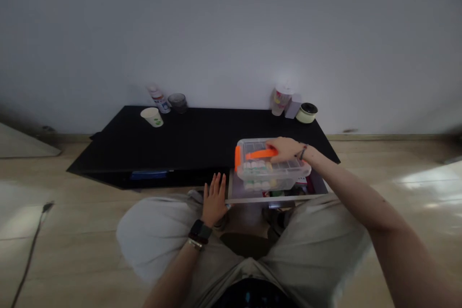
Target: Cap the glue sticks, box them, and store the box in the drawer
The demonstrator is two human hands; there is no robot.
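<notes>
My right hand (pixel 284 149) is closed around the orange handle (pixel 260 154) of a clear plastic storage box (pixel 272 171) with orange latches. White-capped bottles show through its wall. The box is over the pulled-out drawer (pixel 238 190) of a black cabinet; whether it touches the drawer's contents I cannot tell. Below it in the drawer, a few small items are partly hidden. My left hand (pixel 214 200), with a dark watch on the wrist, has its fingers stretched out beside the drawer's left front corner and holds nothing.
On the black cabinet top (pixel 202 139) stand a paper cup (pixel 152 117), a spray can (pixel 159 99) and a dark glass (pixel 178 103) at left. At right are a clear plastic cup (pixel 280 101), a small box (pixel 293 106) and a cream round container (pixel 306 113). A cable (pixel 32 250) lies on the floor.
</notes>
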